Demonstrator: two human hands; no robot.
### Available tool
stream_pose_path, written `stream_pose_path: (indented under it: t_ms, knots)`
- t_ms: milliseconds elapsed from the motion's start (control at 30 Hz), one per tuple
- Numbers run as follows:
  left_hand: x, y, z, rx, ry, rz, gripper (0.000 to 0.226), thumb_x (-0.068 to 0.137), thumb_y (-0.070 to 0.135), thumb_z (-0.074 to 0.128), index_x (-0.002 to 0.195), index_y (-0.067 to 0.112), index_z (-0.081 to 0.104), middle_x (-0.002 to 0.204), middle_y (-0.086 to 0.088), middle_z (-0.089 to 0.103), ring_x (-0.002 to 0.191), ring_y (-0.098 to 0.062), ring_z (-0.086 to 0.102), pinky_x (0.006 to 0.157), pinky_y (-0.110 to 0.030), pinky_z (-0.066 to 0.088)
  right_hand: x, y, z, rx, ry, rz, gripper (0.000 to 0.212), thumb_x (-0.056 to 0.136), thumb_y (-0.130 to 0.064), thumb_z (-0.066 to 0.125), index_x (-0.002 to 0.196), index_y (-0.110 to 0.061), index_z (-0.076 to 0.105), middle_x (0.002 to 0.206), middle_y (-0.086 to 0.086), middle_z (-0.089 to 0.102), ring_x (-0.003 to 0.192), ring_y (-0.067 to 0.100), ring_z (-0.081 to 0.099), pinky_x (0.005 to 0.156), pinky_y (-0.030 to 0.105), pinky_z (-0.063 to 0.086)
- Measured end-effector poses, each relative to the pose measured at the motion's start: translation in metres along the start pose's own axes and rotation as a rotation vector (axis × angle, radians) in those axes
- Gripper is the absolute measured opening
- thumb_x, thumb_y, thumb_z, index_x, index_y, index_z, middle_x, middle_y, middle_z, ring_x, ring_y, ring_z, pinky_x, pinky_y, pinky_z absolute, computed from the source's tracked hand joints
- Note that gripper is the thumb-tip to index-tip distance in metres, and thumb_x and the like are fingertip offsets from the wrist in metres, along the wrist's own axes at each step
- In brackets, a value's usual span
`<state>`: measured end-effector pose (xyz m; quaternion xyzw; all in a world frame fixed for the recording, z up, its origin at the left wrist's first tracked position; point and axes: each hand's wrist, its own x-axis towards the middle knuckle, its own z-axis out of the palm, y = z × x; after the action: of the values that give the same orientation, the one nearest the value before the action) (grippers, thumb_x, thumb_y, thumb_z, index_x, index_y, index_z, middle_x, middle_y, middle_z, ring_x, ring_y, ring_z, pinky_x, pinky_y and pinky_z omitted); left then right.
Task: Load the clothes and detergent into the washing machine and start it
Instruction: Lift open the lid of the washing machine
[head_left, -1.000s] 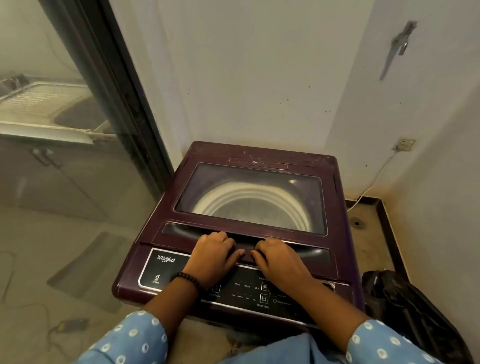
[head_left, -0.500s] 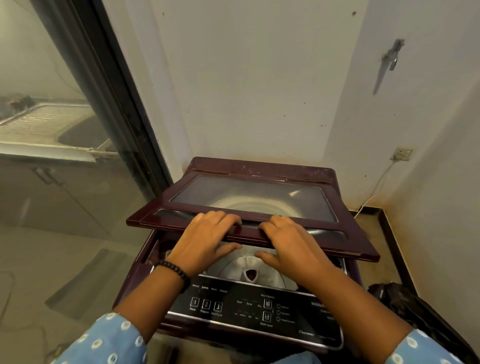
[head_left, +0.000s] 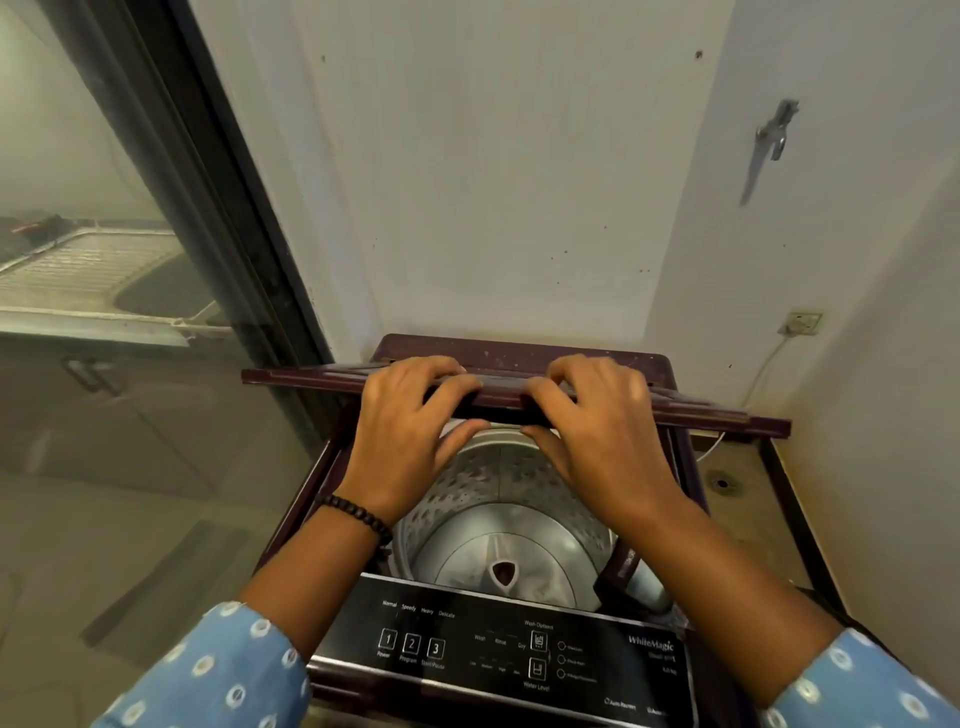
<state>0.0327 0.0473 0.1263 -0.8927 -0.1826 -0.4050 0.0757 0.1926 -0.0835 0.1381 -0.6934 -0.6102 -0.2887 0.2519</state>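
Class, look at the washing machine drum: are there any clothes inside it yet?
No: the drum shows only bare metal walls and its base, while both hands, left hand and right hand, grip the raised lid.

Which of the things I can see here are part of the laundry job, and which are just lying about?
Part of the job:
- washing machine lid, gripped by left hand and right hand
- empty drum
- control panel

Just lying about:
- wall socket and its cable
- floor drain
- sink behind the glass
- metal wall latch
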Motion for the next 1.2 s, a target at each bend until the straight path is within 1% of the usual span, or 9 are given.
stream_pose_path:
  t_ms: [100, 267, 367, 467, 600, 667, 800, 1033, 1200]
  knots:
    - [0.014, -0.002, 0.003, -0.002, 0.064, 0.013, 0.032, 0.088, 0.038, 0.062, 0.108, 0.014, 0.07, 0.104, -0.006, 0.066, 0.1, -0.017, 0.051, 0.087, -0.032, 0.033, 0.01, 0.007, 0.002, -0.036, 0.08, -0.011, 0.038, 0.071, -0.025, 0.083, 0.105, -0.014, 0.069, 0.101, 0.006, 0.064, 0.095, 0.023, 0.052, 0.081, 0.039, 0.031]
    - [0.03, -0.009, 0.017, -0.004, 0.127, -0.032, 0.032, 0.087, 0.031, 0.069, 0.112, 0.012, 0.07, 0.108, -0.01, 0.064, 0.102, -0.021, 0.052, 0.092, -0.036, 0.035, 0.027, 0.018, 0.006, -0.116, 0.159, -0.02, 0.033, 0.078, -0.028, 0.078, 0.108, -0.017, 0.069, 0.099, 0.002, 0.066, 0.089, 0.025, 0.06, 0.087, 0.042, 0.03]
    - [0.044, -0.012, 0.022, 0.007, 0.157, -0.038, 0.032, 0.088, 0.03, 0.068, 0.114, 0.012, 0.069, 0.1, -0.008, 0.064, 0.096, -0.019, 0.051, 0.09, -0.035, 0.035, 0.039, 0.026, 0.011, -0.14, 0.2, -0.036, 0.032, 0.081, -0.029, 0.076, 0.11, -0.016, 0.069, 0.094, 0.001, 0.066, 0.083, 0.025, 0.06, 0.083, 0.04, 0.033]
    - [0.061, -0.017, 0.026, 0.038, 0.174, -0.027, 0.032, 0.091, 0.034, 0.063, 0.114, 0.012, 0.068, 0.095, -0.007, 0.063, 0.091, -0.019, 0.05, 0.087, -0.034, 0.036, 0.053, 0.036, 0.017, -0.132, 0.232, -0.057, 0.031, 0.081, -0.029, 0.075, 0.107, -0.014, 0.07, 0.095, 0.002, 0.068, 0.082, 0.027, 0.06, 0.078, 0.037, 0.035]
    - [0.082, -0.024, 0.034, 0.052, 0.2, -0.008, 0.029, 0.091, 0.034, 0.064, 0.109, 0.012, 0.068, 0.099, -0.006, 0.065, 0.093, -0.019, 0.054, 0.089, -0.034, 0.038, 0.071, 0.047, 0.023, -0.15, 0.255, -0.063, 0.03, 0.082, -0.027, 0.074, 0.108, -0.012, 0.07, 0.101, 0.004, 0.069, 0.087, 0.027, 0.061, 0.077, 0.035, 0.036]
    - [0.091, -0.028, 0.04, 0.04, 0.207, -0.003, 0.028, 0.091, 0.032, 0.065, 0.109, 0.011, 0.068, 0.102, -0.006, 0.066, 0.094, -0.022, 0.058, 0.09, -0.035, 0.04, 0.081, 0.052, 0.027, -0.168, 0.262, -0.054, 0.031, 0.082, -0.026, 0.073, 0.108, -0.011, 0.07, 0.101, 0.005, 0.069, 0.088, 0.027, 0.062, 0.075, 0.036, 0.04]
    - [0.108, -0.036, 0.053, 0.009, 0.233, -0.011, 0.029, 0.09, 0.027, 0.066, 0.112, 0.009, 0.066, 0.107, -0.008, 0.066, 0.097, -0.026, 0.06, 0.094, -0.042, 0.046, 0.098, 0.061, 0.036, -0.191, 0.288, -0.036, 0.032, 0.08, -0.023, 0.076, 0.108, -0.01, 0.071, 0.101, 0.007, 0.07, 0.087, 0.028, 0.064, 0.072, 0.037, 0.047]
    - [0.134, -0.047, 0.077, 0.01, 0.211, -0.05, 0.04, 0.087, 0.022, 0.07, 0.121, 0.005, 0.06, 0.115, -0.013, 0.061, 0.111, -0.025, 0.05, 0.104, -0.054, 0.041, 0.128, 0.075, 0.051, -0.161, 0.297, 0.018, 0.036, 0.077, -0.02, 0.079, 0.11, -0.007, 0.07, 0.101, 0.009, 0.07, 0.086, 0.03, 0.065, 0.074, 0.04, 0.051]
    - [0.153, -0.053, 0.09, 0.034, 0.168, -0.082, 0.052, 0.082, 0.025, 0.075, 0.126, 0.005, 0.057, 0.121, -0.014, 0.058, 0.118, -0.031, 0.054, 0.115, -0.05, 0.028, 0.147, 0.086, 0.063, -0.168, 0.284, 0.052, 0.038, 0.078, -0.018, 0.079, 0.112, -0.005, 0.069, 0.101, 0.01, 0.069, 0.086, 0.031, 0.064, 0.081, 0.042, 0.052]
